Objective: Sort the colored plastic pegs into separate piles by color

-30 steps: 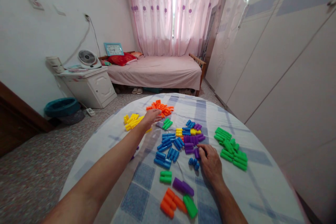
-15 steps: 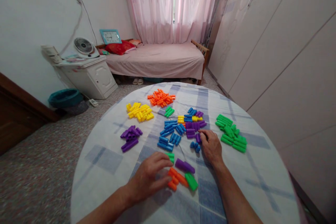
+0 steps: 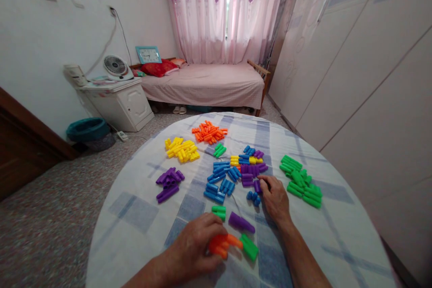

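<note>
My left hand is closed round a small cluster of orange plastic tube blocks near the table's front. Its fingers hide part of the cluster. Just beyond lie a green block, a purple block and another green one. My right hand rests on the table, fingers bent, with its fingertips at a small purple block. How firmly they grip it is hard to see. Beside that hand sit dark blue blocks, and a larger purple group lies beyond.
On the checked tablecloth are piles of orange, yellow, purple, blue and green blocks. A bed stands behind the round table, a wardrobe to the right.
My left hand has closed on the orange blocks, which it hovered beside before. The right hand stays by the purple block. The view has tilted slightly up.
</note>
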A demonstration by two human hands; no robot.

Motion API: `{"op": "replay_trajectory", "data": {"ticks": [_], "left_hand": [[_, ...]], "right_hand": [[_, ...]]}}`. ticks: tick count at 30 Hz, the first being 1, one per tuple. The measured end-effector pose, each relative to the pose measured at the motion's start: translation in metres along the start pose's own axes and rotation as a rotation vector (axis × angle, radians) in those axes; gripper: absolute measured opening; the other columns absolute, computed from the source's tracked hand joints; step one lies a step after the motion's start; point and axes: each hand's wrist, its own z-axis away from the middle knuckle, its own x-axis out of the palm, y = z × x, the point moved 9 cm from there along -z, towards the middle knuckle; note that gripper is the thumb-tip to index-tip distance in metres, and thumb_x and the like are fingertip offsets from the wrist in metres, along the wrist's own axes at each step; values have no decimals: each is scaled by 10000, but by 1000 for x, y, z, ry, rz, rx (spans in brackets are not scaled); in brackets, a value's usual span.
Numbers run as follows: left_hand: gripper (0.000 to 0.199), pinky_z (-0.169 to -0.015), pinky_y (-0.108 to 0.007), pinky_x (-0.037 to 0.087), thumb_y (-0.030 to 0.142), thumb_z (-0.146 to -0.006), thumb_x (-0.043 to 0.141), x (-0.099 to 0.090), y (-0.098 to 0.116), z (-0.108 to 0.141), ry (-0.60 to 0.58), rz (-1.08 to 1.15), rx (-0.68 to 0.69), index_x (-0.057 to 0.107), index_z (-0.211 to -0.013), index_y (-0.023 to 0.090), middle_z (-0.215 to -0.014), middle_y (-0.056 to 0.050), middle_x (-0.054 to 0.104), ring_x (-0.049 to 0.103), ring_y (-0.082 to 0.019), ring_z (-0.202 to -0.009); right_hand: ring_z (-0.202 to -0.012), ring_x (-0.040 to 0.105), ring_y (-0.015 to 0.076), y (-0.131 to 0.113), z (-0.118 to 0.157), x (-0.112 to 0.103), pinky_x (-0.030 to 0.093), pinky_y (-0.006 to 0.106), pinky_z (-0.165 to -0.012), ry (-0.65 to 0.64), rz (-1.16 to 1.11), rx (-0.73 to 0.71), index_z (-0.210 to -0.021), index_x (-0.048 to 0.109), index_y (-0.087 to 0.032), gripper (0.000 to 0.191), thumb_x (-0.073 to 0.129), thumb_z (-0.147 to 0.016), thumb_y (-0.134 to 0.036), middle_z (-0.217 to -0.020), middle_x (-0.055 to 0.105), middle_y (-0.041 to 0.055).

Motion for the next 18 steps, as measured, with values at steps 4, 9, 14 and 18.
{"op": "replay_trajectory", "data": {"ticks": [4, 9, 14, 18], "left_hand": [[252, -758, -235, 471, 212, -740, 589, -41, -22, -9, 134, 208, -208, 610, -990, 231, -968, -6, 628, 580, -146, -862], [299, -718, -287, 498, 361, -750, 598, -110, -73, -62, 489, 30, -269, 623, -1001, 200, -960, -33, 638, 601, -168, -804], [405, -873, -371, 468, 331, -694, 669, -176, -92, -132, 738, -197, -274, 605, -1054, 158, -1010, -82, 625, 585, -228, -953], [301, -970, -398, 414, 215, -760, 603, -183, -26, -123, 927, -172, -37, 594, -1057, 166, -1090, -87, 595, 530, -226, -1086]], "right_hand": [[-914, 524, 195, 0, 0, 0, 377, 325, -836, -1, 12, 10, -924, 642, -192, 311, 381, -848, -344, -925, 633, 48], [-912, 526, 194, 0, 0, 0, 377, 326, -840, 1, 11, 8, -920, 642, -191, 312, 383, -849, -350, -931, 633, 51], [-912, 528, 197, 0, 0, 0, 379, 326, -838, -3, 3, -2, -921, 643, -188, 318, 381, -847, -352, -920, 634, 53], [-918, 526, 198, 0, 0, 0, 376, 324, -840, -3, 6, 18, -913, 642, -189, 313, 380, -849, -348, -921, 635, 51]]}}
